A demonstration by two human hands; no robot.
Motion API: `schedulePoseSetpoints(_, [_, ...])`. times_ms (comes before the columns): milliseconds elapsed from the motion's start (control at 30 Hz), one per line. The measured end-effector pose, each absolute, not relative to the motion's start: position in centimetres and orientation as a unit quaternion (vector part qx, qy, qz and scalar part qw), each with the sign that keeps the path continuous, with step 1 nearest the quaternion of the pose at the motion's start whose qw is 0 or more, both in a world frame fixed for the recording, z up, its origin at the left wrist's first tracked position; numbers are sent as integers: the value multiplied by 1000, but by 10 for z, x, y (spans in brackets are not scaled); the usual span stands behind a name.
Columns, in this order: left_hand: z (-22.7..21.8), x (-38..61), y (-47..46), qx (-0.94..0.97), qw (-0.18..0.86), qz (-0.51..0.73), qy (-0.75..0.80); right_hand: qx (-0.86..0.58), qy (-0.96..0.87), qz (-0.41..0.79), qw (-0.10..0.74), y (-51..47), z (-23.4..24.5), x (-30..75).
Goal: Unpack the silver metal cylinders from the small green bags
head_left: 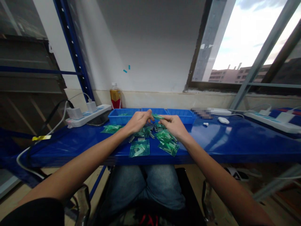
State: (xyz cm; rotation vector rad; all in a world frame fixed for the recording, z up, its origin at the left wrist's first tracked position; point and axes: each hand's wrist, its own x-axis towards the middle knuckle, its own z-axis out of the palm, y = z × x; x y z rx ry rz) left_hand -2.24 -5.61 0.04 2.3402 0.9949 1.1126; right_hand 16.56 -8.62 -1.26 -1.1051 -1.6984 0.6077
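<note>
Between my two hands, above the blue table, is a small green plastic bag [157, 116]. My left hand [140, 121] has its thumb and fingers closed at the bag's left end. My right hand [174, 125] pinches the right end. Below them lie loose metal cylinders [152, 135] and a heap of green bags [165, 138] with small parts inside. One more filled green bag [139, 148] lies flat near the table's front edge. Behind my hands stands a row of blue bins [180, 116], partly hidden by them.
At the back left stand a drink bottle [115, 96], a power strip [90, 115] with plugs and a dark phone [100, 118]. On the right are a white earbud case [223, 120], an earbud [205, 124] and another power strip [274, 122]. Cables hang over the left edge.
</note>
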Motion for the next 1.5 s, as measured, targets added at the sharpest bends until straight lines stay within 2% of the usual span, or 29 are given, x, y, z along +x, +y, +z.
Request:
schedulePoseSetpoints(67, [-1, -23, -53, 808, 218, 398, 377, -465, -698, 234, 492, -87, -13, 166])
schedulePoseSetpoints(167, [-2, -24, -49, 809, 212, 394, 381, -468, -699, 215, 495, -87, -13, 167])
schedulePoseSetpoints(333, [-3, -23, -51, 824, 107, 436, 344, -444, -704, 223, 507, -82, -15, 167])
schedulePoseSetpoints(533, [-4, -24, -54, 866, -46, 427, 257, -479, -650, 304, 506, -83, -11, 165])
schedulePoseSetpoints(667, [-6, -27, -52, 879, -109, 412, 212, -471, -613, 369, 516, -87, -7, 165])
schedulePoseSetpoints(767, [-7, -28, -51, 886, -135, 397, 197, -471, -604, 374, 522, -88, -5, 163])
schedulePoseSetpoints(1067, [-5, -23, -54, 903, -47, 367, 220, -428, -640, 380, 513, -83, -5, 160])
schedulePoseSetpoints(1367, [-2, -21, -57, 882, 86, 331, 323, -447, -735, 179, 477, -83, -9, 162])
schedulePoseSetpoints(1500, [-5, -21, -56, 844, 141, 365, 367, -441, -741, 131, 489, -82, -13, 160])
